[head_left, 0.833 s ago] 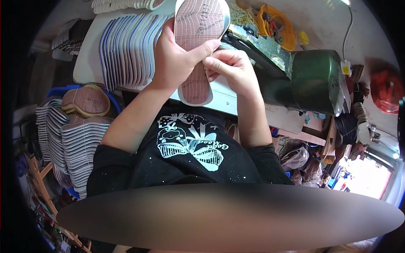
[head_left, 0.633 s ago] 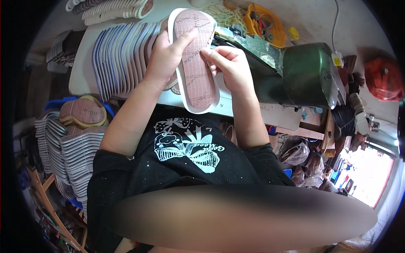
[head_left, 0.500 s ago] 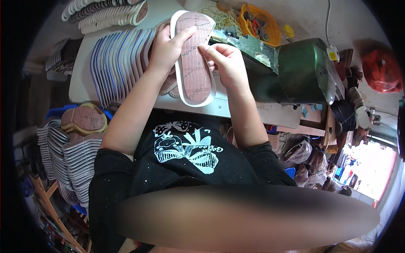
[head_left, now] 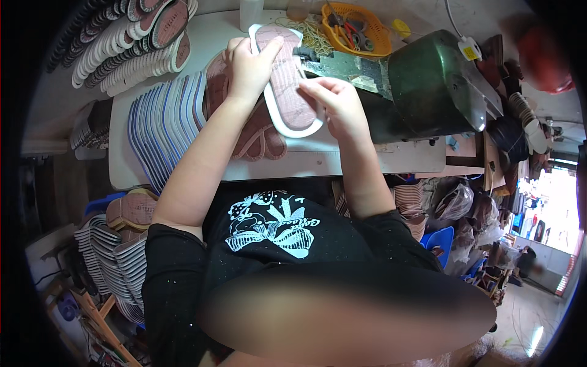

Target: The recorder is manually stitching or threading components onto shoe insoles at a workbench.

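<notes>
Pink sole (head_left: 285, 92) above tabletop (head_left: 299, 160).
Its far half is grasped by left hand (head_left: 249, 70), right edge by right hand (head_left: 342, 107).

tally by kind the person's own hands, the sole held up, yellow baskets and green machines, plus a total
Left hand and right hand: 2
Held sole: 1
Yellow basket: 1
Green machine: 1
Total: 5

We see matt surfaces set against glossy ones.
The pink-faced sole (head_left: 284, 85) looks matt and finely lined, its white rim (head_left: 299, 132) smooth; the green housing (head_left: 422, 82) shines like painted metal. We find the yellow basket (head_left: 374, 50) plastic, the tabletop (head_left: 306, 160) smooth, the black shirt (head_left: 342, 244) matt cloth, and the clear bags (head_left: 455, 203) glossy, crinkled plastic.
</notes>
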{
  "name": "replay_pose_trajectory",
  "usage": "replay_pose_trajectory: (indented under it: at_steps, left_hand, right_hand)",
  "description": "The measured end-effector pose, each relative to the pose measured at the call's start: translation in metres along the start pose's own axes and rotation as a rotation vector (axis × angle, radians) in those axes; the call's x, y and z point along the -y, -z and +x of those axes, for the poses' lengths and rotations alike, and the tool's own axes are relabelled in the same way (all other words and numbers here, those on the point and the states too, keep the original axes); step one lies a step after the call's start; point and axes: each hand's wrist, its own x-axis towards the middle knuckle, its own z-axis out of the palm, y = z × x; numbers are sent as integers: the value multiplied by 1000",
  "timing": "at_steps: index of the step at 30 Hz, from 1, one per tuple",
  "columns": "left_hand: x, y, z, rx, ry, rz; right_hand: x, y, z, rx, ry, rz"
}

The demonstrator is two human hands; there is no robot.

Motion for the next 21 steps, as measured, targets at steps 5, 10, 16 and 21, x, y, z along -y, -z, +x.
replay_pose_trajectory:
  at_steps: [5, 10, 16, 21]
  left_hand:
    - [8, -8, 13, 5, 36, 33]
    - [16, -2, 35, 211, 237, -54]
    - [-17, 15, 56, 178, -487, 610]
    - [-43, 41, 100, 1262, -460, 347]
  right_hand:
    - [-8, -28, -33, 75, -254, 253]
    - [-18, -48, -20, -67, -88, 348]
    - [-25, -61, 2, -163, 28, 371]
    - [-21, -68, 9, -157, 61, 355]
